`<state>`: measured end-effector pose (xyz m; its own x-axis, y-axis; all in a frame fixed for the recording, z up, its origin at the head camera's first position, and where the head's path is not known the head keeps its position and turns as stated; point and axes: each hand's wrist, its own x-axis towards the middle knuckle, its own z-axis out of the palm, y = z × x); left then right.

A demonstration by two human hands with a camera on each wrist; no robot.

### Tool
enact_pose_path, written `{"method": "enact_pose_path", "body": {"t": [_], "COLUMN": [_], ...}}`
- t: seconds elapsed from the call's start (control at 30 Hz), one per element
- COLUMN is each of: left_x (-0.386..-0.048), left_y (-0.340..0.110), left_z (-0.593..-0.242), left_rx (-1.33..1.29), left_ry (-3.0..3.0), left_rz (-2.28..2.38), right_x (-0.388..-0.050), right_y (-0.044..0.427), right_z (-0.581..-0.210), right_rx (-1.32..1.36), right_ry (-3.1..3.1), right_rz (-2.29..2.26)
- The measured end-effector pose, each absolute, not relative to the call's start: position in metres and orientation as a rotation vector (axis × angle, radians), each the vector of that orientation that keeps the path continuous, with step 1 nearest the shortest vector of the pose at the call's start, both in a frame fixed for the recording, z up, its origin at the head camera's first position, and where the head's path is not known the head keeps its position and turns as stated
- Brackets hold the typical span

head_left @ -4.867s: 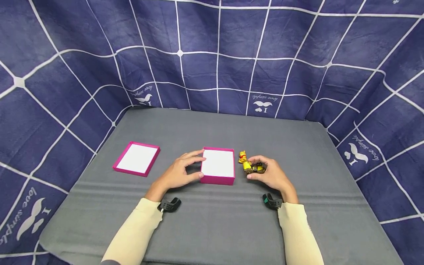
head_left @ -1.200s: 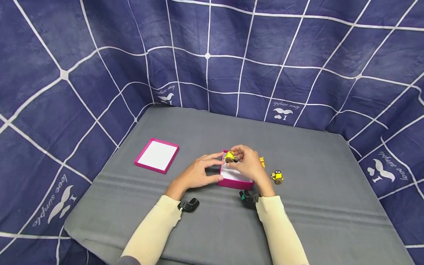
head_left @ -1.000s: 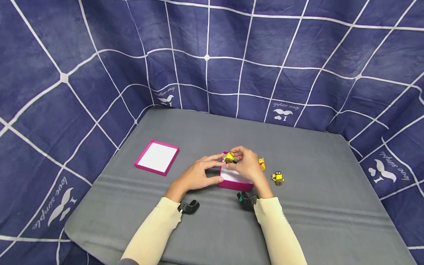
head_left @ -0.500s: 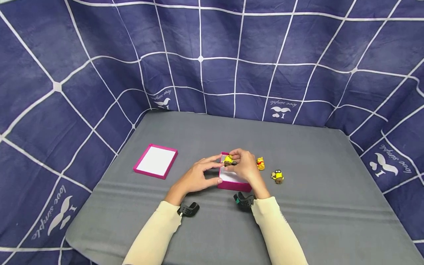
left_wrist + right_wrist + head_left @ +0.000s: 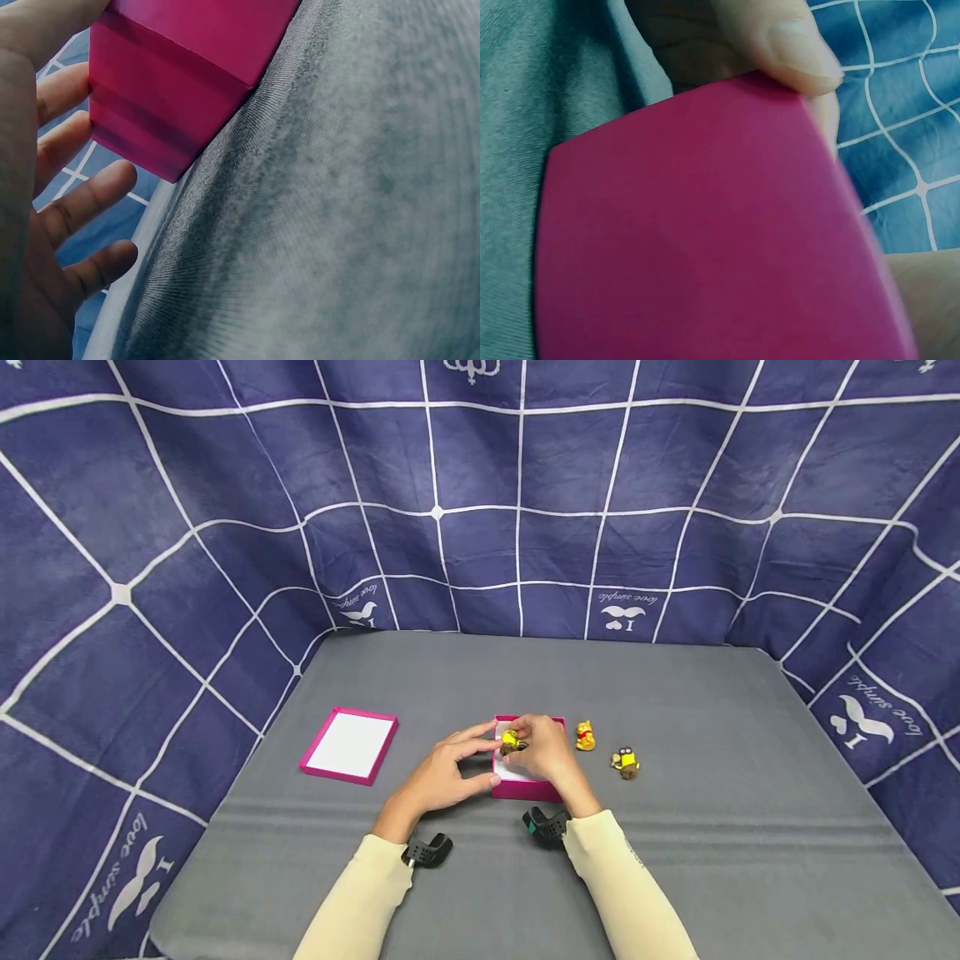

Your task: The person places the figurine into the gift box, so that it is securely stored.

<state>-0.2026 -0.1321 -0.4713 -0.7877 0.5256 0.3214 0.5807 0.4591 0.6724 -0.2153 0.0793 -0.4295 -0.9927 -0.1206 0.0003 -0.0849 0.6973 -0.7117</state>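
Note:
A magenta box [image 5: 525, 790] with a white inside stands open-topped at mid-table. My left hand [image 5: 442, 770] rests against its left side, thumb near the front corner and index finger at the rim. In the left wrist view two lower fingers [image 5: 97, 199] spread free of the magenta wall. Inside the box, my right hand [image 5: 546, 752] pinches a small yellow Minion figurine [image 5: 510, 742] with a brown base, partly hidden by the fingers. The right wrist view shows the thumb [image 5: 802, 52] over the box's rim; the figurine is hidden there.
To the right of the box stand a Pooh bear figurine [image 5: 585, 736] and another Minion figurine [image 5: 626, 763]. The shallow magenta lid [image 5: 350, 744], white inside, lies at left. Grey cloth covers the table [image 5: 487, 868]; a blue gridded curtain [image 5: 480, 543] surrounds it.
Since the oldest frame, my right hand has brought one Minion figurine from the right into the box. During the last second it has lowered slightly; my left hand stays at the box.

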Motion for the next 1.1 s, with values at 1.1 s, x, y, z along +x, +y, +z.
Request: {"method": "enact_pose_path", "body": {"t": [1.1], "left_x": [-0.2034], "left_y": [-0.1303], "left_z": [-0.4733], "left_rx": [-1.0], "left_ry": [-2.615], "left_rz": [-1.279], "right_x": [-0.2175], "right_y": [0.0777], "right_z": [-0.4377], "right_rx": [-0.164], "right_ry": [2.786], "right_rz": [-1.17]}}
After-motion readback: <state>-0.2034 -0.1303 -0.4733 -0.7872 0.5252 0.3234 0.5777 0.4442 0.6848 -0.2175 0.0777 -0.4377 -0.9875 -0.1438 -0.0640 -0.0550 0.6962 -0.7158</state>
